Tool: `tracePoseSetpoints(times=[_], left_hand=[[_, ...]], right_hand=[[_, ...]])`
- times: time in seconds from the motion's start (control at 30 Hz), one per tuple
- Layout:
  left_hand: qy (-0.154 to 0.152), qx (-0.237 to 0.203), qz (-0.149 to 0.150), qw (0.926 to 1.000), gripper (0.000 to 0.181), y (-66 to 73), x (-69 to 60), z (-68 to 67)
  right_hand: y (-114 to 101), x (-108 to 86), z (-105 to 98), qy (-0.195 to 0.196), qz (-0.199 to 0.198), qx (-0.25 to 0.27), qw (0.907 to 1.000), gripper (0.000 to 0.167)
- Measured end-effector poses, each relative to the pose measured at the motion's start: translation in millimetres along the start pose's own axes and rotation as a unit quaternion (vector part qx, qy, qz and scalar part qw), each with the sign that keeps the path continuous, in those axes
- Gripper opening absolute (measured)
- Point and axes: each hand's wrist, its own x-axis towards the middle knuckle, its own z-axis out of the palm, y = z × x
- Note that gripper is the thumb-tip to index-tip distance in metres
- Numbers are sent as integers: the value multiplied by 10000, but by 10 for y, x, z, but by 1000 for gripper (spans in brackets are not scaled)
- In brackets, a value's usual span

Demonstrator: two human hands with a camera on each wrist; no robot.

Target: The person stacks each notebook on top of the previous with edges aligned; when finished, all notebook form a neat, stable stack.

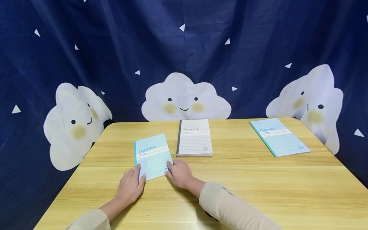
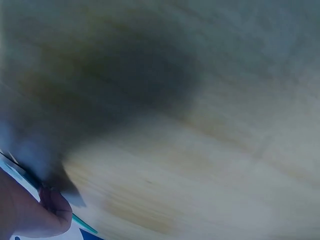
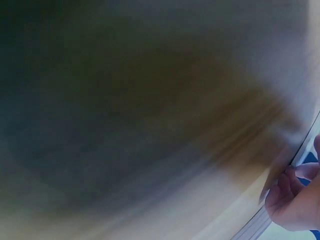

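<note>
A light blue notebook (image 1: 153,161) with a teal spine lies slightly turned at the left of the table in the head view. My left hand (image 1: 128,187) grips its lower left corner, index finger along the spine side and thumb at the bottom edge. At the lower right corner, my right hand (image 1: 180,174) pinches the notebook. In the left wrist view the left hand (image 2: 40,215) is at the lower left, by the teal edge (image 2: 85,223). The right wrist view has the right hand (image 3: 295,202) on the notebook's edge; its page edges (image 3: 252,225) show below.
A white notebook (image 1: 195,140) with a dark spine lies at the back middle of the wooden table (image 1: 258,191). Another light blue notebook (image 1: 279,137) lies at the back right, tilted. Behind the table hangs a dark blue curtain (image 1: 207,57) with smiling clouds.
</note>
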Motion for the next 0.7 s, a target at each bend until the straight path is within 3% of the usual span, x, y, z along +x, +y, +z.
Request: tracePoseSetpoints(times=[0.2, 0.33, 0.4, 0.57, 0.7], left_hand=[[-190, -832, -569, 9947, 49, 20, 7, -61], [-272, -1653, -1059, 9802, 49, 35, 43, -129], [-346, -2127, -1326, 9675, 49, 42, 69, -165], [-631, -3196, -1970, 9247, 46, 41, 114, -236], [-678, -3888, -2167, 8929, 42, 36, 134, -266]], right_hand=[[-7, 9, -15, -247, 108, 203, 9994, 49], [10, 11, -37, -305, 153, 431, 9985, 50], [23, 13, -43, -284, 156, 526, 9981, 49], [54, 24, -54, -250, 203, 835, 9960, 45], [80, 39, -63, -193, 221, 1251, 9917, 42]])
